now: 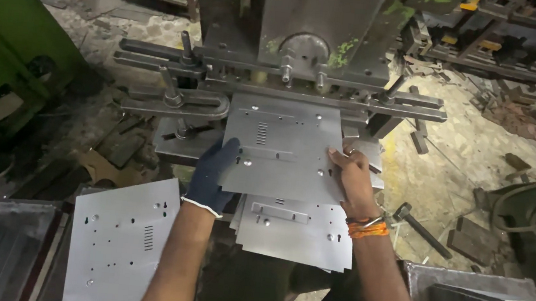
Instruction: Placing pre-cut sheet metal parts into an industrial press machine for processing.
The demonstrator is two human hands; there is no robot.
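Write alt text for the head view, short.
A person's gloved left hand and bare right hand hold a punched metal sheet at a press. More punched sheets lie below, another at left.

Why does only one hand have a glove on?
That is the odd bit: the left hand wears a dark blue glove, while the right hand is bare on the punched metal sheet. Metal scraps also litter the floor.

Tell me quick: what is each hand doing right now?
Left hand, in a dark blue glove: grips the left edge of the flat grey punched metal sheet.
Right hand, bare: holds the same sheet's right edge.
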